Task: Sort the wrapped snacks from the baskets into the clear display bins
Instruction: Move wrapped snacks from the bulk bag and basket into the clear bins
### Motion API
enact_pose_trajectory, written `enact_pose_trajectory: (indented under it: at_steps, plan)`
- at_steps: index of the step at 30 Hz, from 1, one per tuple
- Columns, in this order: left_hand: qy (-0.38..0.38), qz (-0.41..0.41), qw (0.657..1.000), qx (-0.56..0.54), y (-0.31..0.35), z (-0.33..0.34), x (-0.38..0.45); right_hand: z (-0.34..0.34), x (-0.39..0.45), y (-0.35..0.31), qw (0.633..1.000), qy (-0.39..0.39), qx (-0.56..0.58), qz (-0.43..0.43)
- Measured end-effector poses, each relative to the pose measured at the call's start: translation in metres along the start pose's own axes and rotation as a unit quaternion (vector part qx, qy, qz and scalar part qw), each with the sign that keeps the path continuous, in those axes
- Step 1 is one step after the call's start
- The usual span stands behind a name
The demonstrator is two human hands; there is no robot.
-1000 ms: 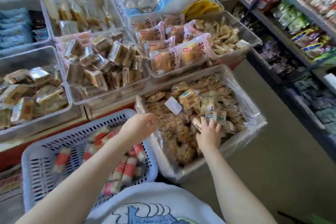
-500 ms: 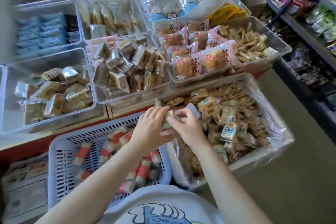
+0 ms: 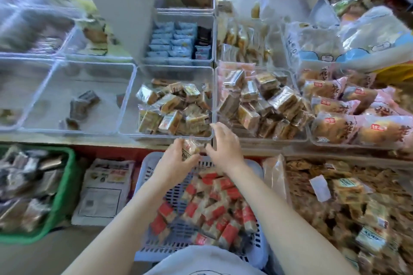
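A small clear-wrapped tan snack point(image 3: 190, 147) is up at the front rim of the clear display bin point(image 3: 131, 100), pinched in the left hand point(image 3: 176, 161), right hand point(image 3: 224, 147) at its three o'clock. That bin's half full of similar brown packets. At six o'clock, the white slotted basket point(image 3: 152, 163) holds red-and-tan wrapped snacks.

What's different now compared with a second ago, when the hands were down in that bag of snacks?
Both hands came together, lifted small wrapped snacks out of the lined snack box and carried them left and up to the front edge of a clear display bin. The left hand holds them; the right hand hovers alongside. The white basket stayed put.
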State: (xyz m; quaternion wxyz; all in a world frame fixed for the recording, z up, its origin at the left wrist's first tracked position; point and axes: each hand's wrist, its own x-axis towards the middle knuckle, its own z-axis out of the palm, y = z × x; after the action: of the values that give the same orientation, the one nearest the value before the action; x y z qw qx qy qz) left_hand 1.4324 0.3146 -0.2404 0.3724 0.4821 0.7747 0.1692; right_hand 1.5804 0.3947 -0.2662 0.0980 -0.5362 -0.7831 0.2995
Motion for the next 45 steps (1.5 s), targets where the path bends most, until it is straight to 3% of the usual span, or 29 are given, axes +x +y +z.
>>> enact_pose_trajectory:
  at_steps: [4, 10, 12, 17, 21, 24, 29, 33, 38, 41, 45]
  plan:
    - [0.067, 0.048, 0.997, 0.002, -0.011, -0.032, 0.026, 0.03, 0.008, 0.013, 0.973, -0.082, -0.214, -0.008]
    - [0.174, 0.149, 0.973, 0.023, 0.011, -0.058, 0.093, 0.036, 0.007, 0.022, 0.969, -0.078, -0.234, -0.025]
    - [0.147, 0.171, 0.971, 0.074, 0.019, -0.055, 0.111, 0.037, 0.007, 0.023, 0.965, -0.074, -0.251, -0.026]
    - [0.0, 0.159, 0.952, 0.26, 0.005, -0.033, 0.127, 0.037, 0.01, 0.023, 0.96, -0.095, -0.261, -0.016]
    - [0.044, 0.188, 0.956, 0.222, 0.002, -0.02, 0.107, 0.032, 0.012, 0.02, 0.959, -0.115, -0.259, -0.014]
    - [0.094, 0.21, 0.961, 0.15, 0.008, -0.01, 0.078, 0.017, 0.01, 0.013, 0.973, -0.119, -0.196, -0.009]
    - [0.054, 0.198, 0.975, 0.082, 0.034, 0.017, 0.033, -0.02, -0.042, 0.025, 0.998, -0.012, -0.049, 0.023]
    - [-0.061, 0.223, 0.962, 0.144, 0.068, 0.059, 0.017, -0.048, -0.112, 0.091, 0.987, 0.037, 0.027, 0.157]
    - [-0.148, 0.259, 0.934, 0.194, 0.113, 0.128, -0.004, -0.086, -0.181, 0.198, 0.925, 0.191, -0.074, 0.321]
    - [-0.174, 0.275, 0.922, 0.211, 0.136, 0.162, -0.019, -0.108, -0.207, 0.243, 0.898, 0.197, -0.095, 0.382]
    - [-0.185, 0.287, 0.909, 0.239, 0.152, 0.193, -0.031, -0.126, -0.204, 0.276, 0.923, 0.126, -0.092, 0.351]
